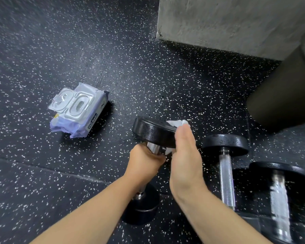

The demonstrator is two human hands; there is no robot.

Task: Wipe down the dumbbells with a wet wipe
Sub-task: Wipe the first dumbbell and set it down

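Head view. Dumbbells, three in all, each with black round heads and a knurled metal handle. The held dumbbell (151, 132) stands tilted near centre, its lower head on the floor (42, 41) and its upper head raised. The left hand (144, 162) is wrapped in a fist around its handle just under the upper head. The right hand (187, 155), fingers straight and pressed together, lays the one white wet wipe (177, 123) flat against the right rim of that head (crumpled wipe shows past the fingertips and below the palm).

To the right of the held dumbbell, the second dumbbell (225, 166) lies on the floor; the third dumbbell (278, 199) lies farther right, motion-blurred. To the left and well apart sits one lilac wipe pack (81, 111) with its clear lid flipped open.

The floor is black rubber with white flecks, with seams between tiles. Beyond and to the right rise a grey concrete block (236, 23) and one dark cylinder (285, 88).
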